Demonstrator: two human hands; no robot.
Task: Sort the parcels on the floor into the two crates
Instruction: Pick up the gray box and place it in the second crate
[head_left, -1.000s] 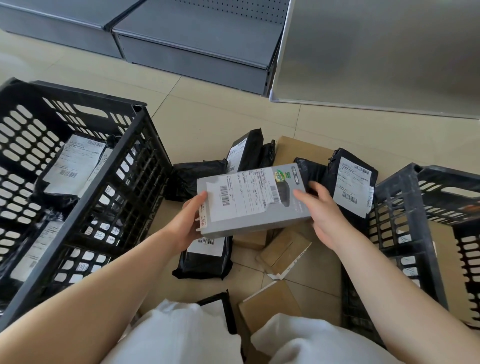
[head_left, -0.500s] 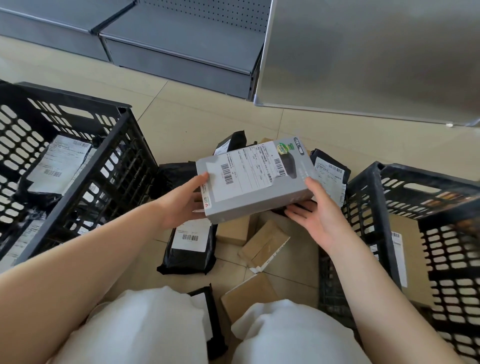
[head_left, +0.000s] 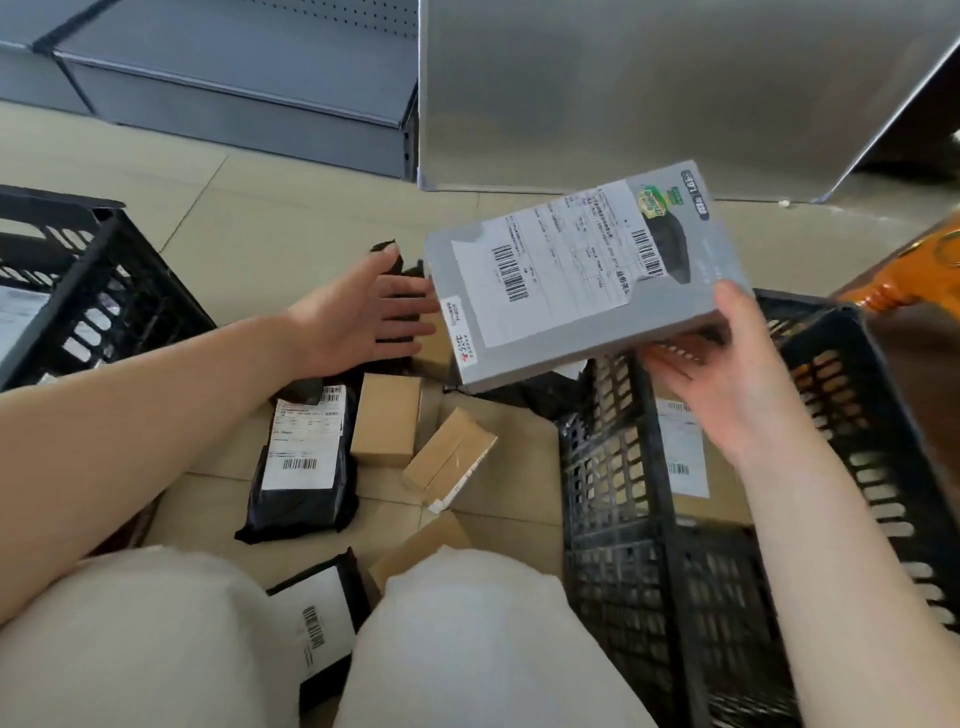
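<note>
The black slotted plastic crate (head_left: 841, 467) sits below the right hand's fingers. Above its rim the flat grey rectangular cardboard box (head_left: 582, 275) (matt, with a white paper label) tilts, its long axis running from lower left up to the right. The right hand (head_left: 727, 374) pinches its near corner. The left hand (head_left: 358, 317) is spread, fingertips just beside the box's left edge.

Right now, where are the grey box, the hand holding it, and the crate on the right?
grey box (head_left: 571, 275), head view, on its white label.
right hand (head_left: 737, 374), head view, mid-hand.
right crate (head_left: 644, 441), head view, near wall.
</note>
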